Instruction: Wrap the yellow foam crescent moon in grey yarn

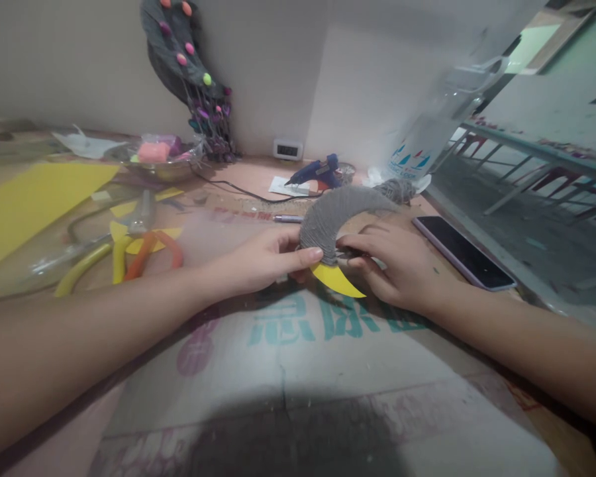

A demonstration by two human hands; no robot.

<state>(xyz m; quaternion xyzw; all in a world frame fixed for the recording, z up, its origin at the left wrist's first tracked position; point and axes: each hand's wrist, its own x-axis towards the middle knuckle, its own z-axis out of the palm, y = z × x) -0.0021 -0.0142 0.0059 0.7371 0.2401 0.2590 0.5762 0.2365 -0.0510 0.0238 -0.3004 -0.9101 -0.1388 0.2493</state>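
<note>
A yellow card crescent (338,281) is wrapped in grey yarn (322,215) over most of its length, with its lower tip bare. My left hand (265,260) grips the wrapped part from the left, thumb on top. At the inner curve, my right hand (395,265) has its fingers pinched together on what looks like a strand of the yarn, partly hidden by the fingers. Behind the crescent's upper end lies a loose bundle of grey yarn (398,191). A pen (289,218) rests just beyond my left hand.
Orange-handled (173,250) and yellow-handled (118,255) tools lie left, near a yellow sheet (34,205). Behind stand a bowl (166,172), a blue glue gun (315,171), a small clock (288,150) and a decorated grey crescent (171,53). A phone (464,252) and clear bottle (422,136) are right.
</note>
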